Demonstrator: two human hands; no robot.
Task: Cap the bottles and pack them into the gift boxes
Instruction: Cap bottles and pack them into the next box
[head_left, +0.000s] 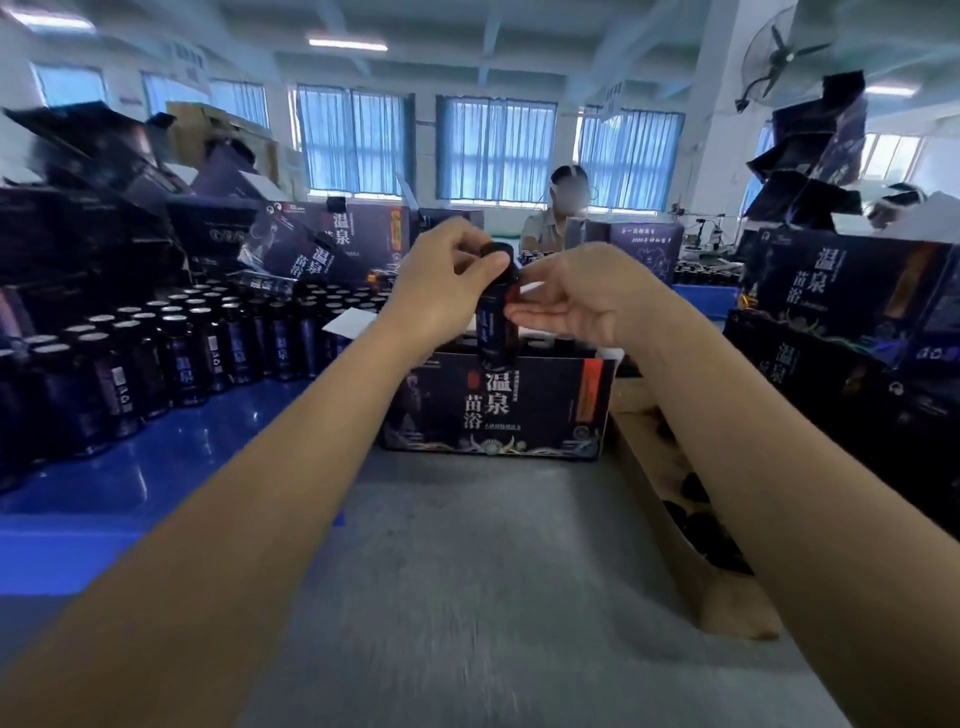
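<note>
Head view shows the left hand (447, 283) with thumb and fingers curled round the black cap (497, 250) on top of a dark bottle (493, 325). The right hand (587, 301) pinches the bottle just under the cap, thumb above and fingers below. The bottle is upright over the open gift box (493, 410), which stands in the middle of the table (467, 545). Its base is about level with the box's rim, and whether it is already inside I cannot tell.

The step in hand looks like seating the cap. To do it well, the right hand should keep the bottle steady and plumb while the left sets the cap square on the neck before pressing or turning — a tilted start would likely jam. Then check that it sits flush all round and lower the bottle straight into a free slot, clear of the dark tops already showing above the rim.

More open bottles (171, 343) stand in rows toward the left edge, and loose caps (696, 488) lie in a cardboard tray (649, 467) by the right edge — both close at hand.
</note>
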